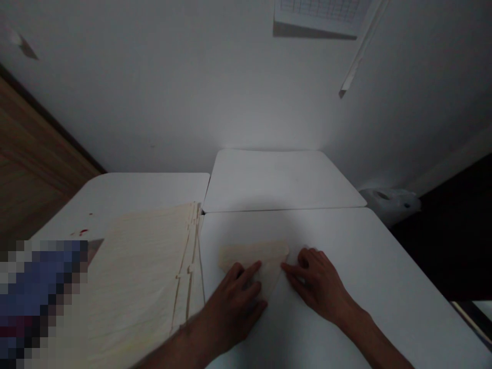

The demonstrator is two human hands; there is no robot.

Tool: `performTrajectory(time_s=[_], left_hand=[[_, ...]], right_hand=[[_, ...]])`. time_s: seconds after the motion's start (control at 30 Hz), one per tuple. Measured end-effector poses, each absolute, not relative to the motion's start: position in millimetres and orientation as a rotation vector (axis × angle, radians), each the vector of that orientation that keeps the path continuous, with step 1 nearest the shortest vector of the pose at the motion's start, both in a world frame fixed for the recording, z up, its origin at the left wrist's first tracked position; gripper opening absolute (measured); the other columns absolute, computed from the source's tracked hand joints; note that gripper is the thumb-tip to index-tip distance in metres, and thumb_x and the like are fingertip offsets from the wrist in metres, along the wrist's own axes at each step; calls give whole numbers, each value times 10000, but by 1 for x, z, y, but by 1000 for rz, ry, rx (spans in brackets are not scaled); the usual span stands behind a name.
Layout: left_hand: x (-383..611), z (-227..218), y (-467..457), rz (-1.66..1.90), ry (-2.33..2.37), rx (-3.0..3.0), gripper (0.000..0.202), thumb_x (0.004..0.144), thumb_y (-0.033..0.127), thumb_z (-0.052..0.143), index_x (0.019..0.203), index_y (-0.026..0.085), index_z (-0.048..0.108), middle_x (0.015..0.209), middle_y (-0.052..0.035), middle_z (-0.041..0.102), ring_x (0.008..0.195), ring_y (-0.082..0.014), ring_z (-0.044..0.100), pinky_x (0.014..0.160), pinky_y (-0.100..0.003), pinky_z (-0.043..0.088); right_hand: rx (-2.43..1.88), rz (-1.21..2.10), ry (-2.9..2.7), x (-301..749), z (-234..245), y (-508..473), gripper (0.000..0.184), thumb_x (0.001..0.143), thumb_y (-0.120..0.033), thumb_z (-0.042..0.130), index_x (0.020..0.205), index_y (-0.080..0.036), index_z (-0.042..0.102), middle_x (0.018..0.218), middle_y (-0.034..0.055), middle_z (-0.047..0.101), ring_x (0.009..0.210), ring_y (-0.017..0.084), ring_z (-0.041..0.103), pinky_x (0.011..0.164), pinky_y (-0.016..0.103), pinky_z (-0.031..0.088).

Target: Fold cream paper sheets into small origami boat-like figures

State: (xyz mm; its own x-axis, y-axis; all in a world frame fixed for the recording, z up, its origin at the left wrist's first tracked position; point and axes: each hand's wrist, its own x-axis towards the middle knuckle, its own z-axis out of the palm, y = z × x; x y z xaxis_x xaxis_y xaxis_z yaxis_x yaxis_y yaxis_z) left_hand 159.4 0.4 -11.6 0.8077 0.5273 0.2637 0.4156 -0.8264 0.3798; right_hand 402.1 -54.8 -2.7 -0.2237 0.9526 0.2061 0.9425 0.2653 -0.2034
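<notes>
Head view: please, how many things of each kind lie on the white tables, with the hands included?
Folded cream sheet: 1
Stack of cream sheets: 1
Hands: 2, the left hand and the right hand, both flat
Total: 4

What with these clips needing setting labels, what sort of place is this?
Probably an indoor workroom: white tables pushed together against a white wall, a stack of cream sheets, a gridded chart hung above.

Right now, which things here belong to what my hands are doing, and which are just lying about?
In use: left hand and right hand, pressing the folded cream sheet; stack of cream sheets beside it.
Lying about: wall chart, white bag, red spots.
</notes>
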Motion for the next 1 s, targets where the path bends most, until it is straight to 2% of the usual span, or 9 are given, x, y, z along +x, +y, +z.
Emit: performTrajectory(time_s=[0.3,0.43,0.53,0.6,0.7,0.83,1.0], left_hand=[[159,-16,1,528,722,2701,58,844,173,567,901,185,566,1344,-120,479,1099,-310,495,886,-507,471],[159,-17,1,528,729,2707,45,847,184,564,892,184,570,1361,-128,460,1100,-311,500,885,-512,470],[159,-17,-1,557,722,2724,132,833,162,566,962,188,575,1360,-131,463,1085,-303,509,896,-512,465],[158,-16,-1,567,714,2726,162,833,157,562,990,193,572,1359,-128,465,1083,-297,511,894,-505,467],[159,-14,-1,561,710,2719,98,837,153,551,925,191,570,1351,-128,471,1082,-294,513,887,-498,469],[161,-11,-1,539,710,2720,40,837,150,547,854,185,559,1314,-135,501,1051,-296,521,884,-515,461],[160,-14,-1,510,723,2729,31,851,162,539,873,177,555,1356,-139,463,1067,-304,499,883,-510,459]], right_hand=[[-1769,-135,-2209,401,-8,-52,309,898,-230,497,1192,-216,593,911,86,547,824,212,486,748,366,382],[-1532,92,-2403,383,-1,-59,410,857,-132,483,1251,-237,527,937,71,543,845,200,479,780,357,401],[-1497,223,-2474,369,5,-61,467,845,-124,502,1290,-265,486,946,62,536,839,199,469,792,364,397],[-1538,229,-2483,363,6,-61,485,847,-127,507,1309,-271,468,941,62,535,833,201,468,791,371,391],[-1628,192,-2441,365,3,-60,474,871,-169,513,1328,-283,456,952,67,533,849,207,475,789,373,383],[-1729,34,-2360,379,-2,-59,403,911,-259,504,1313,-298,490,949,73,540,868,215,484,789,371,374],[-1865,-132,-2268,399,-4,-53,372,928,-290,479,1298,-273,512,917,78,549,848,222,500,747,361,373]])
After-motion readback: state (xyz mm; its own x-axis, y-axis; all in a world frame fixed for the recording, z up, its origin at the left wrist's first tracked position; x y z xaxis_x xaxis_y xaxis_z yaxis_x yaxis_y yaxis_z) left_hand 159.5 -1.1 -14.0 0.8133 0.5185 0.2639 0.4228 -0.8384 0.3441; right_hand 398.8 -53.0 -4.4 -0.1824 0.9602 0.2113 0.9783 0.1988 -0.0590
